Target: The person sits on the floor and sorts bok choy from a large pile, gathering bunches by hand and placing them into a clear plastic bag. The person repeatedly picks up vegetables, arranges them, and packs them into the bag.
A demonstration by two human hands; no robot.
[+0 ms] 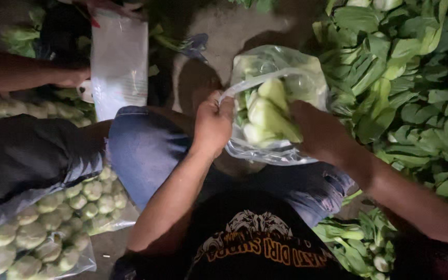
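Bag [281, 103] sits over my knees, left hand [212, 124] pinching its rim open, right hand [317, 132] gripping greens [268, 111] inside; I should push stems deep without tearing plastic.

We see three kinds of packaging here. In the middle, a clear plastic bag [281, 103] hangs open between our hands, its mouth pinched by the left hand [212, 124] and the right hand [320, 132] reaching inside; pale green leafy heads show through the film. At lower left lie filled clear bags [42, 228], packed tight with rows of pale round stem ends and lying flat on the floor. At upper left, a flat empty bag [119, 62], whitish and rectangular with faint print, is held upright beside another person's hand.
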